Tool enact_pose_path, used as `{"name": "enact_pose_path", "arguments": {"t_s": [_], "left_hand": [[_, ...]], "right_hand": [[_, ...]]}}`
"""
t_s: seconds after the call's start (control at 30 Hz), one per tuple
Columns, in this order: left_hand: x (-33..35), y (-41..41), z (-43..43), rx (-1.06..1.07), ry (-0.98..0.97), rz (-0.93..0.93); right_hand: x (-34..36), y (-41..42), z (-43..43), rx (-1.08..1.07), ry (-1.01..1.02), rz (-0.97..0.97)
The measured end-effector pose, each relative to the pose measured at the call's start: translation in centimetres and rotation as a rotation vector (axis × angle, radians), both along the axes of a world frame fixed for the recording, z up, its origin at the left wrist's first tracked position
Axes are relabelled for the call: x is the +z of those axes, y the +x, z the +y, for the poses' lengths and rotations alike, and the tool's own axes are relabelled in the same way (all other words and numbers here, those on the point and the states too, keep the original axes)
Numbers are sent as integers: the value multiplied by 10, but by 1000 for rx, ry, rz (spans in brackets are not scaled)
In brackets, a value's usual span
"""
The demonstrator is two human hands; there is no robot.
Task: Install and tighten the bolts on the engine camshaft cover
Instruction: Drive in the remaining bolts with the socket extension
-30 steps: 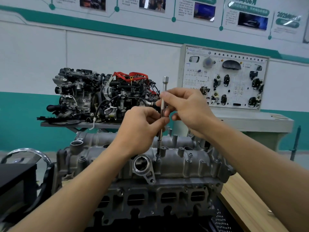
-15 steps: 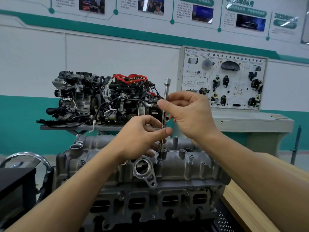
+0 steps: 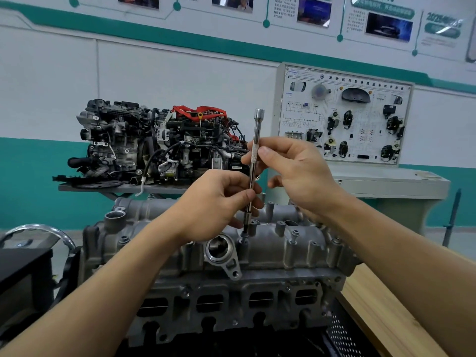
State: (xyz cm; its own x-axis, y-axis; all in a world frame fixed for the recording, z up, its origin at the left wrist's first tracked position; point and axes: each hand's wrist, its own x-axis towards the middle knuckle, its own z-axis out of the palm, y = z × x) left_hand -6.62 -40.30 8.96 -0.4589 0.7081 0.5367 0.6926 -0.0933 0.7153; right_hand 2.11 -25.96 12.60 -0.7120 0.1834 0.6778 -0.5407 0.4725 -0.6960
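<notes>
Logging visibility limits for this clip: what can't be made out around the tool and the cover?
- Head view: bolt under the extension bar tip, hidden by the tip, too small.
- Head view: camshaft cover top middle, behind left hand and right hand.
- Head view: wall poster text, blurred.

Both hands on the long socket extension point(image 3: 253, 173) here: left hand point(image 3: 213, 204) pinches it low, right hand point(image 3: 296, 173) pinches the knurled part. Its tip sits upright on a bolt point(image 3: 244, 235) in the camshaft cover point(image 3: 283, 243).
</notes>
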Motion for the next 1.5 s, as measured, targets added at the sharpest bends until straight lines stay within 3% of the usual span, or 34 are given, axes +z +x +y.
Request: {"name": "enact_pose_path", "arguments": {"t_s": [0.2,0.43,0.73,1.03,1.3,1.5], "left_hand": [[-1,-2,1,-25,2,-20],[-8,-3,6,85,236,-47],[-5,-2,2,-24,75,6],[-8,2,4,176,170,36],[-4,0,-2,10,51,-33],[-6,6,0,74,100,17]], "right_hand": [[-3,-9,1,24,-29,72],[-2,-19,-2,-38,-179,115],[7,-6,-3,26,3,-94],[1,-15,0,-90,-126,55],[9,-9,-4,12,41,-112],[7,-11,0,-118,-26,12]]}}
